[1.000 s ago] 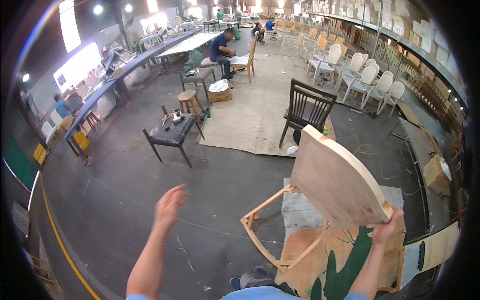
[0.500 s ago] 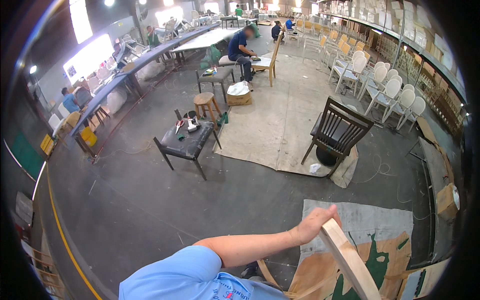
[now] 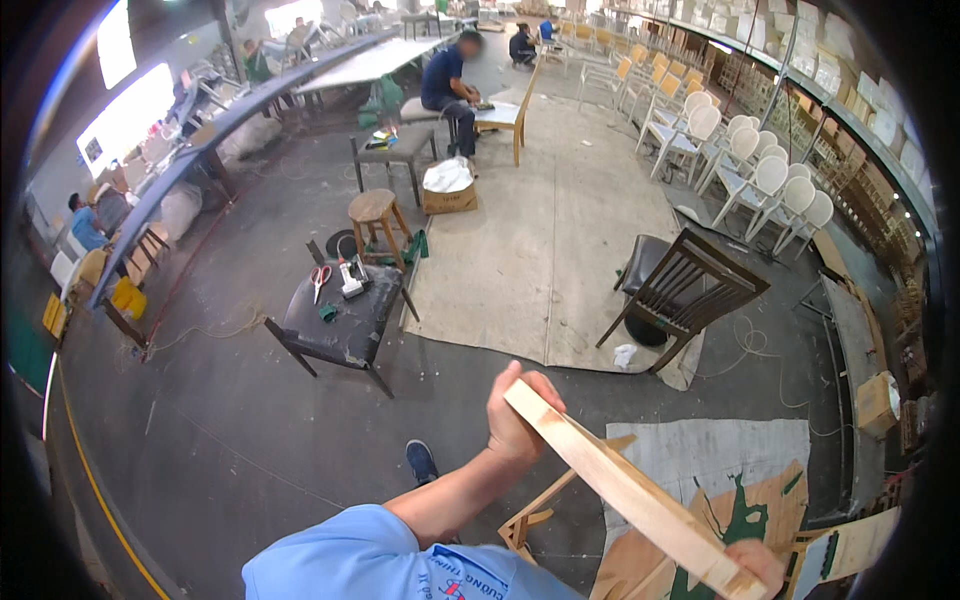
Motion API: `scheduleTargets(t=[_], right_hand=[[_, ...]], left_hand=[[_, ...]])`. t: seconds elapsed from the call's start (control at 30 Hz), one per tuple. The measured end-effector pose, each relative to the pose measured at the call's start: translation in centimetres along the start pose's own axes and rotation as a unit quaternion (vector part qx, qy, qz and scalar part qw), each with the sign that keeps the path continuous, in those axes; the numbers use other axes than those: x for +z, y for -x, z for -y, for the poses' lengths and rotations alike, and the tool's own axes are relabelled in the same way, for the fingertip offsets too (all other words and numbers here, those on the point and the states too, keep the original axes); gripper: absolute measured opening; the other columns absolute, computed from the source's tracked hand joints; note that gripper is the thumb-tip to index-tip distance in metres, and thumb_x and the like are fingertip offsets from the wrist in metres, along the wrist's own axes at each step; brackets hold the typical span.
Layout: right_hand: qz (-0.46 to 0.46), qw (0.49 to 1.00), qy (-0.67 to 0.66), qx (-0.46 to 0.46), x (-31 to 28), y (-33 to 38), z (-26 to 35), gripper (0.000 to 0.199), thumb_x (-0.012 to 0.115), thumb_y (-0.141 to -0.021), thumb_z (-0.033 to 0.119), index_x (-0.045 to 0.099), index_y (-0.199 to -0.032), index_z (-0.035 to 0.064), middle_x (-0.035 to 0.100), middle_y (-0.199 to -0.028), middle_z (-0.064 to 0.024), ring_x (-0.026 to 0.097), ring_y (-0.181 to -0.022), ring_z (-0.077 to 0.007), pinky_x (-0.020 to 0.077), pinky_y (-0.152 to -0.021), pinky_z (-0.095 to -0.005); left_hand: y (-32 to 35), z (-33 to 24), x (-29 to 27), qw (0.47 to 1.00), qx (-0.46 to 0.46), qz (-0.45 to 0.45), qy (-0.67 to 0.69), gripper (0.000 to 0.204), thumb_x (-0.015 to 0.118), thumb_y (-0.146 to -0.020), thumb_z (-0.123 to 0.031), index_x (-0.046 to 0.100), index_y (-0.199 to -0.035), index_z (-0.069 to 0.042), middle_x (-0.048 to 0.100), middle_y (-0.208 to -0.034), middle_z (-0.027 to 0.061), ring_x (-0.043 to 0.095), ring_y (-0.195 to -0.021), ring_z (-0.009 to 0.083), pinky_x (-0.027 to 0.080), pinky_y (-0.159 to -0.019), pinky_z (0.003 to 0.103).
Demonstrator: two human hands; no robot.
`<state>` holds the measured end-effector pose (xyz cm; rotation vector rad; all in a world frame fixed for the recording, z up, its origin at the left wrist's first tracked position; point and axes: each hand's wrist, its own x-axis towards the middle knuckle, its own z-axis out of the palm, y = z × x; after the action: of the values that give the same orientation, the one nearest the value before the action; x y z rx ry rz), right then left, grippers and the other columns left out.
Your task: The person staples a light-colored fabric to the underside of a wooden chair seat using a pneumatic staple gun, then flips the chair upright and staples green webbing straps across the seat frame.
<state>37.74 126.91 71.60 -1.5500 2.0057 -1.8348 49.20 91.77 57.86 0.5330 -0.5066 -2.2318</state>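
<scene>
A pale, unpainted wooden bar (image 3: 625, 478) slants across the lower right, between my two hands. My left hand (image 3: 520, 415) grips its upper end, thumb up and fingers curled round the far side. At the lower end my right hand (image 3: 757, 562) is closed round the wood, partly hidden by the bar. Thinner curved wooden pieces (image 3: 545, 500) show below and behind it; whether they are joined to the bar I cannot tell. Under them lies a grey sheet (image 3: 700, 440) with a brown wooden board and green scraps on it.
Ahead stands a black-seated stool-like frame (image 3: 345, 310) with red-handled scissors (image 3: 319, 282) and a power tool (image 3: 353, 277). A dark slatted chair (image 3: 690, 290) is at the right, near rows of white chairs (image 3: 765, 190). A person (image 3: 447, 85) sits working farther off. Pale wood (image 3: 850, 550) lies lower right.
My left hand and the bar's upper end have moved left, and the bar leans more. My right hand has come into view at its lower end. A dark shoe now shows beside my left arm.
</scene>
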Motion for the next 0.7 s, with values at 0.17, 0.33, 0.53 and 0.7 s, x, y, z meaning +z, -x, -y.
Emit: scheduleTargets(t=[0.17,0.33,0.53,0.7], right_hand=[[0.036,0.995,-0.093,0.003,10.2,-11.0,-1.7,0.1,0.043,-0.092,0.081,0.066,-0.113,-0.0135,0.07,-0.099,-0.0298,0.068,-0.091,-0.0416,0.0544,-0.082,-0.0503],[0.098,0.987,-0.124,-0.035,17.9,-20.7,-3.1,0.09,0.032,-0.096,0.083,0.056,-0.109,-0.0028,0.063,-0.107,-0.0179,0.063,-0.102,-0.0259,0.0482,-0.094,-0.0429],[-0.102,0.977,-0.182,-0.046,26.4,-27.2,-7.0,0.093,0.041,-0.091,0.085,0.052,-0.108,-0.0059,0.062,-0.106,-0.018,0.064,-0.101,-0.0237,0.0506,-0.092,-0.0389],[-0.086,0.946,-0.291,-0.118,30.6,-32.0,-12.4,0.095,0.043,-0.095,0.079,0.049,-0.134,-0.0078,0.06,-0.13,-0.0223,0.059,-0.122,-0.0324,0.0477,-0.105,-0.0484]], left_hand=[[-7.7,-12.3,-2.9,0.999,0.014,-0.028,0.029,0.06,0.038,-0.101,-0.046,0.055,-0.058,-0.007,0.057,-0.061,0.0129,0.06,-0.063,0.0264,0.047,-0.069,0.037],[-15.8,-24.3,-1.8,0.996,0.079,-0.047,-0.002,0.057,0.04,-0.101,-0.048,0.055,-0.062,-0.009,0.057,-0.061,0.0109,0.061,-0.062,0.0255,0.048,-0.067,0.036],[-26.9,-34.9,2.6,0.983,0.173,0.038,0.054,0.042,0.048,-0.103,-0.04,0.059,-0.077,-0.01,0.06,-0.07,0.0079,0.062,-0.068,0.0217,0.051,-0.07,0.036],[-34.8,-39.2,7.7,0.963,0.241,0.12,0.011,0.02,0.056,-0.101,-0.03,0.061,-0.096,-0.012,0.063,-0.086,0.0029,0.062,-0.084,0.0171,0.048,-0.083,0.032]])
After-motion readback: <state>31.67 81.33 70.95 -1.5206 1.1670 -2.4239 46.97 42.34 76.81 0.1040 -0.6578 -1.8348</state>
